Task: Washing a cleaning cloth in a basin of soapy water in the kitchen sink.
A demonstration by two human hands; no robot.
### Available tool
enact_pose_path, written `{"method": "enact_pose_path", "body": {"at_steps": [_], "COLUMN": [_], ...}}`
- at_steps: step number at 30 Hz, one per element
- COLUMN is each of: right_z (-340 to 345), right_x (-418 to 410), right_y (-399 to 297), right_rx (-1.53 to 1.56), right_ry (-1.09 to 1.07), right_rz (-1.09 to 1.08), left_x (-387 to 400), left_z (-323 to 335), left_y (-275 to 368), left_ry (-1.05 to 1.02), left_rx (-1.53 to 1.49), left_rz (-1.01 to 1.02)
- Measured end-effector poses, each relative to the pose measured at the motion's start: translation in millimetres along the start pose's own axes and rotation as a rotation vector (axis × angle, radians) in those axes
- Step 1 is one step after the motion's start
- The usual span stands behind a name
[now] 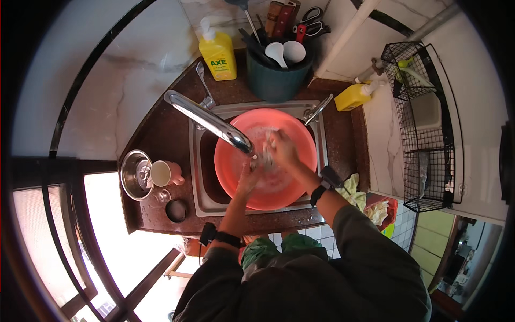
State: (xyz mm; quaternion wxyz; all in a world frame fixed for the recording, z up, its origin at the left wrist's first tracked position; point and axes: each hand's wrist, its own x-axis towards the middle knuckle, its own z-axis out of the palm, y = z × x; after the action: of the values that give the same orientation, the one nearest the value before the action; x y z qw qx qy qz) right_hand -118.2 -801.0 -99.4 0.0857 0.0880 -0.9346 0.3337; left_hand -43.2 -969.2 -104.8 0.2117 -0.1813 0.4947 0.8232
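A coral-pink plastic basin [295, 189] sits over the stainless steel sink [201, 207], with sudsy water in it. My right hand [285, 148] is inside the basin area, its fingers curled on a pale, motion-blurred item [266, 155] that I cannot identify. Lower and to the left, my left hand [248, 177] reaches in beside that item; its fingertips are partly hidden below the faucet spout, so its grip is unclear. The chrome faucet [211, 120] extends over the basin, its end close above my left fingers.
Left on the counter stand a steel bowl [125, 175], a pink mug [167, 173], a small glass [163, 196] and a dark round cup [176, 211]. Behind are a yellow soap bottle [218, 56] and a teal utensil holder [277, 82]. Another yellow bottle [352, 96] and a wire rack [418, 141] are right.
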Motion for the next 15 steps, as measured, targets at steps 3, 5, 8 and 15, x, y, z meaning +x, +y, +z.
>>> {"method": "enact_pose_path", "body": {"at_steps": [3,5,8,15], "right_z": [-16.0,-23.1,-22.4,-37.9], "right_x": [36.8,42.1,36.1,-38.8], "right_y": [7.1,20.2,39.5,27.7], "right_rx": [-0.182,-0.323,-0.464,-0.669], "right_ry": [-0.033,-0.041,-0.383,-0.674], "right_rz": [-0.151,-0.281,-0.560,-0.231], "left_x": [-16.4,-28.6,-33.9,-14.4], "left_z": [-13.7,-13.7,-12.2,-57.0], "left_y": [24.0,41.7,49.1,15.7], "left_ry": [0.068,0.252,0.638,0.686], "left_rx": [0.675,1.004,1.341,0.612], "left_rz": [0.342,0.503,0.661,0.428]}}
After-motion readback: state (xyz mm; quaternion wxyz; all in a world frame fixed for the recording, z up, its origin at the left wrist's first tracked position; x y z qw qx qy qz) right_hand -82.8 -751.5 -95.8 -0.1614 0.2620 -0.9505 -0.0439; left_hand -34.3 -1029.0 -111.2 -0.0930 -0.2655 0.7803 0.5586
